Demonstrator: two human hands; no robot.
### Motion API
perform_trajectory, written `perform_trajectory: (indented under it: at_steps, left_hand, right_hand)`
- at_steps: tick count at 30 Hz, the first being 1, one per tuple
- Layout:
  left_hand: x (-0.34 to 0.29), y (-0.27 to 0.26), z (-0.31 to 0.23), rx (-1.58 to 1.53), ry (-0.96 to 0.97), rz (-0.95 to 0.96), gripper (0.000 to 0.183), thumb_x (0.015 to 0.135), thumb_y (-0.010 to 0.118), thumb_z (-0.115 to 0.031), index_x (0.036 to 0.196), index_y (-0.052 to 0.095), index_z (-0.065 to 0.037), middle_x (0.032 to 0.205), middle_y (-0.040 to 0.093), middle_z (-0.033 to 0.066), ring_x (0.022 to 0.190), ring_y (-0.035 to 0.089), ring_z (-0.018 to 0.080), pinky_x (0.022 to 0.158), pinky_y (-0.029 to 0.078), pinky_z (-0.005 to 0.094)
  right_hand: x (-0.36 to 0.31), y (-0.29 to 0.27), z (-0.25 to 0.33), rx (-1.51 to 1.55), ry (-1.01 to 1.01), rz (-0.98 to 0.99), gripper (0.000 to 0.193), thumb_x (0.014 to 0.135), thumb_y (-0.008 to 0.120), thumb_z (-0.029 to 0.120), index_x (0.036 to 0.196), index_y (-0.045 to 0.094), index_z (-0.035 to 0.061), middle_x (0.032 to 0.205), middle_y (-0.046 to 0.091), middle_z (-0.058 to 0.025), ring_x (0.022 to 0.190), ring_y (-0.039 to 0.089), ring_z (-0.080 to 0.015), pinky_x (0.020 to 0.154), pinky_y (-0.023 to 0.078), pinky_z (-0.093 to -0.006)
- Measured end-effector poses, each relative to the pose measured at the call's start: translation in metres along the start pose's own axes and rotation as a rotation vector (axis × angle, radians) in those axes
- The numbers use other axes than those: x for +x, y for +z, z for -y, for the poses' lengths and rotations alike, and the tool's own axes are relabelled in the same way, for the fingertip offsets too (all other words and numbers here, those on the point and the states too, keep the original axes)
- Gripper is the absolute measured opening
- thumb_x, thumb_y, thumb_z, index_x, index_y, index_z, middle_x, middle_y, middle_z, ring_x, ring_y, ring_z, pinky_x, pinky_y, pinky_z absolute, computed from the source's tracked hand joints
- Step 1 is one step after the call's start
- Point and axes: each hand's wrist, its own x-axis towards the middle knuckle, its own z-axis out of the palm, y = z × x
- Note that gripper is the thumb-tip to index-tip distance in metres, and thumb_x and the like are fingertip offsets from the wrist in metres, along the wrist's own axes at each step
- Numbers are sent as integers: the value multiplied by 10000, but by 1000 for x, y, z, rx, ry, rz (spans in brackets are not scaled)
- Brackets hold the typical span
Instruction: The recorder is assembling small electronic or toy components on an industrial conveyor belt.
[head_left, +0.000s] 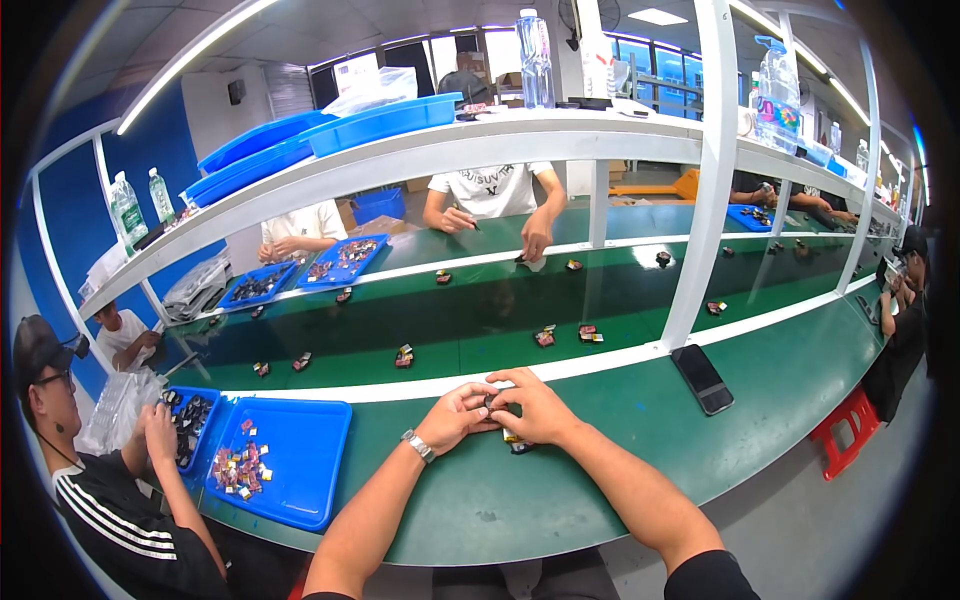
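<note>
My left hand (pixel 452 420) and my right hand (pixel 540 410) meet over the green bench, fingertips pinched together. Between them is a small black piece (pixel 489 402), mostly covered by the fingers, so its kind is unclear. Just under my right hand, a small black part with a yellow and white patch (pixel 517 443) lies on the bench. Left of my forearm stands a blue tray (pixel 312 455), with a heap of small red, yellow and white parts (pixel 238 470) at its left side.
A black phone (pixel 702 380) lies to the right, beside a white post (pixel 700 200). Beyond the white rail, a green conveyor belt (pixel 480 330) carries several small parts (pixel 404 356). A co-worker (pixel 110 500) sits at left by a tray of black parts (pixel 190 425). Overhead runs a shelf (pixel 480 150).
</note>
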Motion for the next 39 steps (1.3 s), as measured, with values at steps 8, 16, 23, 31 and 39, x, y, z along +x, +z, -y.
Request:
perform_trajectory:
  at_steps: [8, 16, 23, 31, 39]
  left_hand:
    - [0, -1, 1, -17, 5, -4, 352, 925, 588, -23, 1257, 477, -58, 1177, 596, 84, 1086, 610, 198, 974, 522, 421]
    - [1, -2, 3, 54, 24, -118, 139, 955, 566, -61, 1085, 519, -76, 1139, 591, 79, 1075, 613, 193, 947, 541, 425]
    - [1, -3, 5, 157, 21, -119, 91, 980, 536, -97, 1069, 525, -82, 1077, 615, 52, 1041, 625, 176, 938, 544, 409]
    - [1, -6, 4, 141, 2, -105, 67, 985, 524, -91, 1051, 520, -77, 1076, 636, 58, 1028, 628, 166, 929, 550, 401]
    - [1, -6, 4, 170, 3, -93, 84, 979, 508, -42, 1060, 508, -65, 1075, 629, 68, 1017, 626, 158, 928, 558, 369]
  right_hand:
    - [0, 1, -4, 148, 36, 37, 116, 820, 700, 152, 901, 719, 72, 1294, 546, -86, 1258, 457, -277, 1047, 394, -395]
    - [0, 7, -1, 102, 89, -58, 117, 825, 708, 164, 914, 732, 92, 1239, 594, -79, 1215, 502, -286, 1031, 407, -409]
    - [0, 7, -4, 154, 129, -15, 118, 836, 694, 159, 919, 721, 80, 1239, 593, -85, 1223, 490, -277, 1037, 400, -392]
    - [1, 10, -12, 276, 165, -5, 102, 834, 693, 134, 908, 714, 66, 1223, 602, -104, 1106, 583, -269, 941, 477, -374]
    - [1, 15, -14, 513, 310, -21, 115, 829, 702, 145, 905, 716, 60, 1188, 619, -101, 1077, 598, -260, 925, 484, -368]
